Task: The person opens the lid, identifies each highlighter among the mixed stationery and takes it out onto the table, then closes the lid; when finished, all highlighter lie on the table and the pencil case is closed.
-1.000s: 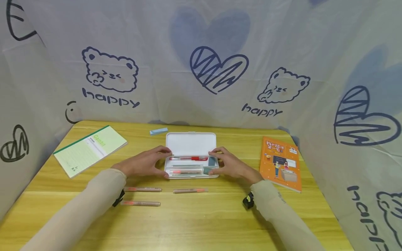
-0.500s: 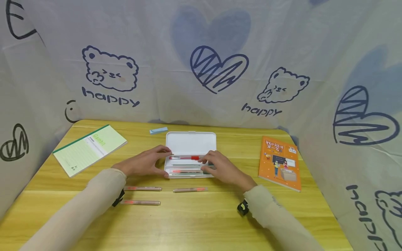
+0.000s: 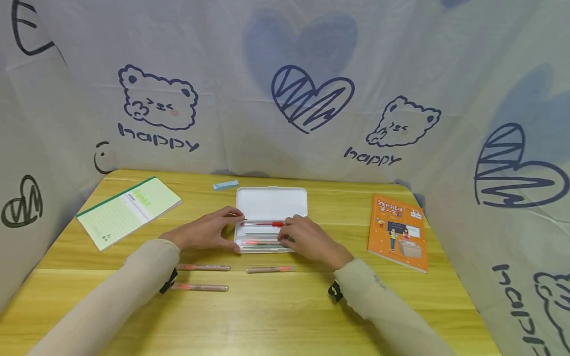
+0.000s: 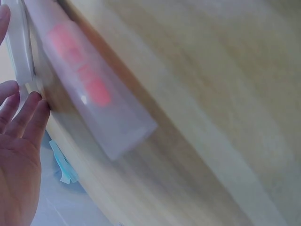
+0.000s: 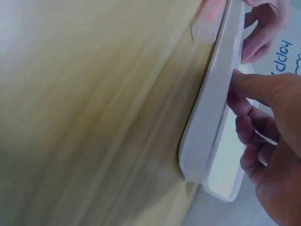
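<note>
A white pencil case (image 3: 271, 202) lies with its lid raised at the back. My left hand (image 3: 202, 231) grips its left end, thumb at the near corner and fingers at the hinge side. Inside, a red pen (image 3: 260, 224) lies in the back section, and a marker with a pink part (image 3: 258, 243) in the front one. My right hand (image 3: 309, 241) reaches over the right part of the case. In the right wrist view, its thumb and index finger (image 5: 254, 87) dip inside the rim, the other fingers curled. I cannot tell whether they pinch anything.
Three brown-and-pink markers lie before the case: one on the right (image 3: 269, 270), one at the left (image 3: 207, 268) and one nearer (image 3: 202, 288). A green notebook (image 3: 129, 212) is at left, an orange book (image 3: 398, 232) at right, a small blue strip (image 3: 225, 185) behind.
My right hand has left the case's right edge and moved left over its inside, covering the grey-green pieces at the right end. The left hand keeps its place.
</note>
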### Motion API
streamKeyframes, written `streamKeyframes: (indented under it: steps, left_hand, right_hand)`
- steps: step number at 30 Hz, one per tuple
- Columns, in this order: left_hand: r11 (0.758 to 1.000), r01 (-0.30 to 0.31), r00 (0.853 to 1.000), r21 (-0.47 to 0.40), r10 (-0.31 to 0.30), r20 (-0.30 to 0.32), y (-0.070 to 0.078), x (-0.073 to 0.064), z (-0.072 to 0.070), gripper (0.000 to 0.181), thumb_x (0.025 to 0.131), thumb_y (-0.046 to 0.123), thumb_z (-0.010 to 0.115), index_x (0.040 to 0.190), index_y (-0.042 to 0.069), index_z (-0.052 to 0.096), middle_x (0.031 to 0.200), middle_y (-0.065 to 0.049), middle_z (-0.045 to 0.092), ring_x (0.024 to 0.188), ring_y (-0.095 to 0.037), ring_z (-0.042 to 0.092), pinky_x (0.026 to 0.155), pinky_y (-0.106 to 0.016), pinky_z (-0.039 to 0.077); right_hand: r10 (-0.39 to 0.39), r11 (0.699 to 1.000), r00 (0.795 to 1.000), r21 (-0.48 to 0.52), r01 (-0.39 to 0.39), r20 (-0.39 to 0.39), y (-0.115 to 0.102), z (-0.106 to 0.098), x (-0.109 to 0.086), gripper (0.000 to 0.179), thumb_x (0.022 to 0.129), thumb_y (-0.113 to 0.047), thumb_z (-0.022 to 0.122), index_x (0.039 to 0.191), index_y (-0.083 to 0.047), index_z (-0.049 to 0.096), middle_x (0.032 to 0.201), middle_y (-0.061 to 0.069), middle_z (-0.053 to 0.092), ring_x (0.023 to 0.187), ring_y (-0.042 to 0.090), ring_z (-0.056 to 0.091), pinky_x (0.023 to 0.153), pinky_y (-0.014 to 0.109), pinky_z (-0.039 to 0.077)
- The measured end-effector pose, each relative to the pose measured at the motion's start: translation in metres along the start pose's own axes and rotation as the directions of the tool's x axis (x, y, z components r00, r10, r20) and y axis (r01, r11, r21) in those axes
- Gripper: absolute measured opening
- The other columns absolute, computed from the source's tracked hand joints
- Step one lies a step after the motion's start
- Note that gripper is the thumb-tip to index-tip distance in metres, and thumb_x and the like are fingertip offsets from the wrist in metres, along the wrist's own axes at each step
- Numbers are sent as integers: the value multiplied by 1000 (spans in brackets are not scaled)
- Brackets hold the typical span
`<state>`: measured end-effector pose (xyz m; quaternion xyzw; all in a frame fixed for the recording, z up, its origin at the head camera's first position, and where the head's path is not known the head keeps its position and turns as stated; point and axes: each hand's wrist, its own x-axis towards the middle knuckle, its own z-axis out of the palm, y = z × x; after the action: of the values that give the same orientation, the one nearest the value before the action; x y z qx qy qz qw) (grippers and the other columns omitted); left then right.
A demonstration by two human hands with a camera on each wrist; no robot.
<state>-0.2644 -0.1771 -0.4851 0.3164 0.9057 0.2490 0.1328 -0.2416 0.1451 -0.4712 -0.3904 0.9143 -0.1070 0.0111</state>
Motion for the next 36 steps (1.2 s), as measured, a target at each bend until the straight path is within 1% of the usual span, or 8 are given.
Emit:
streamKeyframes:
  steps: [5,11,15,19,26,29,31,36]
  left_hand:
    - [1000,17,1000,2,-17,10,1,-1,0,99,88,61,86,163,8,50,165,-11,44,149,-34,48,129,-59,37]
    - [1000,14,1000,4,-14,14,1,1,0,100,87,61,87,163,7,50,165,-10,45,149,-33,48,129,-57,38]
    - [1000,9,1000,3,-9,16,2,1,-1,100,88,59,88,163,6,50,164,-11,46,149,-33,48,129,-57,38]
    - [1000,9,1000,12,-9,14,4,2,-2,98,88,58,88,162,7,51,163,-11,47,147,-32,49,129,-56,39]
    - [1000,-1,1000,21,1,9,4,0,-3,97,89,57,87,162,5,51,163,-12,47,147,-33,49,128,-58,39]
    - [1000,-5,1000,18,5,7,4,1,-3,97,89,57,87,162,4,50,163,-13,47,147,-34,49,128,-58,39]
    - [1000,0,1000,16,0,10,4,1,-3,98,89,57,87,163,5,50,163,-12,46,147,-33,49,129,-57,39]
    - [1000,5,1000,23,-6,14,4,1,-3,99,88,59,87,163,5,51,163,-12,46,146,-33,49,128,-57,39]
  right_hand:
    - [-18,997,1000,-68,19,5,-3,2,6,10,105,-20,76,106,-14,85,105,1,75,99,22,66,93,41,56]
    - [-21,997,1000,-76,20,-18,-3,6,5,10,106,-19,75,106,-13,82,103,2,73,92,19,65,87,37,58]
    - [-7,999,999,-39,6,-40,-2,5,2,12,108,-21,71,112,-12,78,105,3,68,90,19,59,84,36,56]
    - [26,999,999,33,-25,-43,1,1,-2,14,111,-22,66,117,-11,73,109,3,68,97,20,59,90,38,56]
    - [77,989,994,133,-66,-82,12,-2,-16,18,110,-21,66,121,-11,77,109,1,68,96,16,59,89,36,56]
    - [130,968,985,229,-101,-117,18,-3,-28,16,110,-22,68,120,-12,77,109,0,68,96,13,61,87,33,57]
    - [166,942,977,316,-117,-133,18,-4,-38,15,109,-22,69,119,-13,76,108,0,68,96,12,62,85,31,59]
    - [181,889,970,450,-91,-164,1,0,-67,12,106,-16,72,115,-11,77,104,1,69,93,10,64,80,24,59]
